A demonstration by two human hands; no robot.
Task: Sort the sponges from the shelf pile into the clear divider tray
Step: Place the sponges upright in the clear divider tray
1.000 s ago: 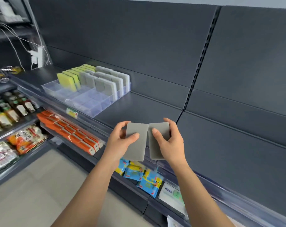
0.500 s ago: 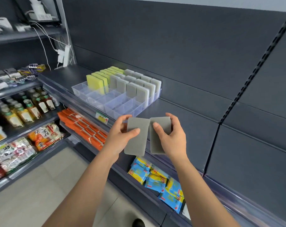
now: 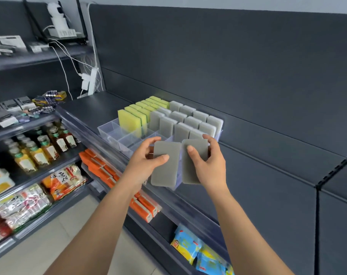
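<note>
Two grey sponges held upright, side by side, just before near edge of clear divider tray (image 3: 108,129). Left hand (image 3: 146,159) pinches left sponge (image 3: 165,167), thumb on face, fingers behind; right hand (image 3: 210,161) grips right sponge (image 3: 194,167) likewise. Sponge edges touching or apart: unclear. Likely light, soft, squashy foam, not slippery; take across long edges, gentle squeeze. Yellow sponges (image 3: 129,120) fill back rows.

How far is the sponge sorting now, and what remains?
Done: yellow sponges and grey sponges stand in rows in the clear divider tray. In hand: the left hand grips the left loose sponge, the right hand the right loose sponge. Left: the front compartments are empty; the shelf pile is out of view.
</note>
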